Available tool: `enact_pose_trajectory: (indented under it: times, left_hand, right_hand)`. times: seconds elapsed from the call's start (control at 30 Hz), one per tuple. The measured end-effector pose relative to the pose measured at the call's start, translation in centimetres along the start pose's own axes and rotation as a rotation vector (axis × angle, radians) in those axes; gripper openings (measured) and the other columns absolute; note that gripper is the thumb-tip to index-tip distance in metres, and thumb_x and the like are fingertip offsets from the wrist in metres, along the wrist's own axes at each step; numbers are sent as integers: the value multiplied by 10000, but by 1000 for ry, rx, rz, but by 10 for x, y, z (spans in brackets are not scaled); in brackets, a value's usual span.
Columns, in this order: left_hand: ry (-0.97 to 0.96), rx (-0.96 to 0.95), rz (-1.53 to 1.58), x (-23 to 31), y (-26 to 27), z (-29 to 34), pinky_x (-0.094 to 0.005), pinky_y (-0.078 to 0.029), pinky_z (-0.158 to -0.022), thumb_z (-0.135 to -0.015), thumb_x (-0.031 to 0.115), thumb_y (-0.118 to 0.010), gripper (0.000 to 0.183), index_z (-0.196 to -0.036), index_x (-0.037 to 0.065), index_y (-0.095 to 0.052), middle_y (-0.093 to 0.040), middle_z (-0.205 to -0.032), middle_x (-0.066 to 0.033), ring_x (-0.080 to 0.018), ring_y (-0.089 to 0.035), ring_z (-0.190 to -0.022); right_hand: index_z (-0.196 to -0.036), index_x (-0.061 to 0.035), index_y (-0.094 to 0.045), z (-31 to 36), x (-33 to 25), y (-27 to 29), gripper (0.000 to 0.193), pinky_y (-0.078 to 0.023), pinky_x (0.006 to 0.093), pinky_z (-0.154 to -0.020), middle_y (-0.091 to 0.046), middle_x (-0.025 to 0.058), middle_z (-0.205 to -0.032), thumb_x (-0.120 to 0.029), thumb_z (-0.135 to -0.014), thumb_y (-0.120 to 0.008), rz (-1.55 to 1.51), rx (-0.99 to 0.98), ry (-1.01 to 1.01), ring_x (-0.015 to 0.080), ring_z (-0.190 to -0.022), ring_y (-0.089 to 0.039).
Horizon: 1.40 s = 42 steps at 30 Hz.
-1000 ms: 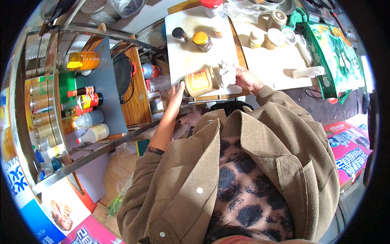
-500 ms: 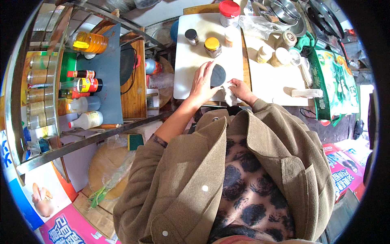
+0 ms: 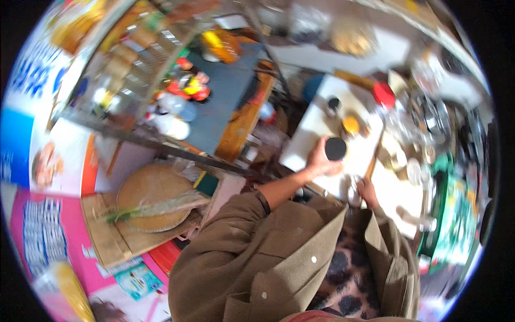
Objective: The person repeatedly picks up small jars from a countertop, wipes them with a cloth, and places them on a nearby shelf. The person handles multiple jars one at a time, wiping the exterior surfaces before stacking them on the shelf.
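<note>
My left hand point(image 3: 321, 161) is closed round the side of a jar with a round dark lid point(image 3: 336, 148), above the near part of a white board point(image 3: 303, 153). The jar's body is mostly hidden below its lid. Close to the board's near edge, my right hand point(image 3: 367, 192) grips a crumpled white cloth point(image 3: 352, 189), blurred by motion. Beyond the jar stand a yellow-lidded jar point(image 3: 351, 125), a small black-lidded jar point(image 3: 333, 103) and a red-lidded tub point(image 3: 383, 95).
Left is a metal rack point(image 3: 193, 153) with bottles on a grey-blue shelf point(image 3: 217, 102). Pale jars point(image 3: 413, 170) and a green bag point(image 3: 450, 209) sit at the right, with metal bowls point(image 3: 429, 115) behind. Lower left lies a round wooden board point(image 3: 153, 196) carrying a green onion.
My view has swung left and tilted, so the scene sits further right and is blurred. My left hand now wraps the jar's side; the right still has the cloth.
</note>
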State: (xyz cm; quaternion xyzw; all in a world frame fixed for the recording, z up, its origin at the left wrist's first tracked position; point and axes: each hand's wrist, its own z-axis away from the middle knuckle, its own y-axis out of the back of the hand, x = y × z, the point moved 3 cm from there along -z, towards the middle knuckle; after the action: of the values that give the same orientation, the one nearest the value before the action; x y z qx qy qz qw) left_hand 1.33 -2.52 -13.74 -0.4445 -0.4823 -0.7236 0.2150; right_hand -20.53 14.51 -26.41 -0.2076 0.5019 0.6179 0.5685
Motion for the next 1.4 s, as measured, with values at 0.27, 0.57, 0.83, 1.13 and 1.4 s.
enact_pose_trajectory:
  times: [0.27,0.57,0.83,1.13,1.4]
  left_hand:
    - [-598,432,216,156,219,12,-401,-459,-1047,-604,349,-955,992,-1389,56,-424,-573,-1292,-132,-233,-566,-1206]
    - [-439,1008,-80,251,470,16,-358,-556,-913,-658,324,-944,915,-1339,-59,-467,-647,-1180,-186,-255,-664,-1043]
    - [-225,1202,-197,199,614,-32,-357,-507,-1011,-573,393,-974,932,-1288,-49,-572,-628,-1265,-230,-277,-642,-1158]
    - [330,1498,-483,173,634,-5,-533,-405,-1111,-726,536,-852,1079,-1514,12,-334,-446,-1481,-242,-452,-443,-1358]
    - [404,1009,-1582,176,586,-22,-731,-97,-1166,-857,208,-726,677,-1485,313,-496,-203,-1665,-55,-413,-156,-1519]
  right_hand:
    - [-1108,32,-680,-34,34,16,247,-417,261,-582,-624,-2,-770,-173,-981,-627,-205,-269,19,73,-657,-508]
    - [-987,-54,-671,-52,47,11,155,-274,235,-444,-476,-83,-604,-199,-1009,-621,-274,-293,3,28,-476,-367]
    - [-987,-79,-698,-59,71,5,112,-302,222,-485,-545,-90,-683,-154,-1006,-616,-511,-300,41,23,-541,-408]
    - [-1037,-11,-705,-40,54,14,141,-516,255,-793,-720,29,-964,11,-964,-586,-444,-228,68,116,-858,-645]
    - [-1050,-12,-706,-51,58,8,139,-511,259,-761,-710,26,-939,-4,-963,-597,-362,-189,83,106,-832,-629]
